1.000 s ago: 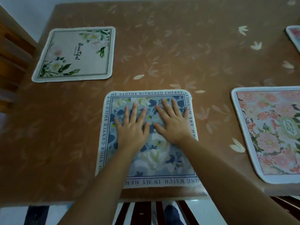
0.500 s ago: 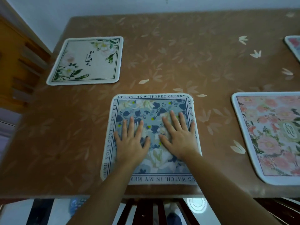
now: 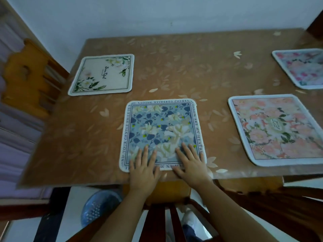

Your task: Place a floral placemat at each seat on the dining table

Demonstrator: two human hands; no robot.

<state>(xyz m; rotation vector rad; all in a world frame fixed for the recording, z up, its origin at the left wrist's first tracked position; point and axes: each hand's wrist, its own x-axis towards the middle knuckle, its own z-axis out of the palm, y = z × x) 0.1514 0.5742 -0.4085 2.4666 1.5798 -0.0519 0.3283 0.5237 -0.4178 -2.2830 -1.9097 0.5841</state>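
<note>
Pressing flat: both hands lie on the near strip of the blue placemat [image 3: 162,126], lower ctr of frame. Left hand [image 3: 144,169] is wide, fingers straight & spread, fingertips on the floral print, palm over the mat's near border. Right hand [image 3: 191,165] is the same, wide & flat, just beside the left, at the mat's lower-right corner. Neither grips anything.

The mat sits flat on the table [image 3: 192,58], its near edge just inside the table's near edge, w/ a chair [image 3: 167,194] right below it in frame. So this seat looks served.

Other mats down:
- cream placemat [image 3: 103,75], upper left, near the side chair [image 3: 26,75]
- pink placemat [image 3: 277,130], right of ctr
- another pink one [image 3: 302,69], upper right, cut off by the frame

Step in hand, prob.: the last smoothing & squaring of the blue mat. Next move calls for lifting both hands straight up, no drag, or the mat skews or slides off the near edge. Then check for seats w/o a mat; the table's right end is out of frame, so can't tell if any remain.
</note>
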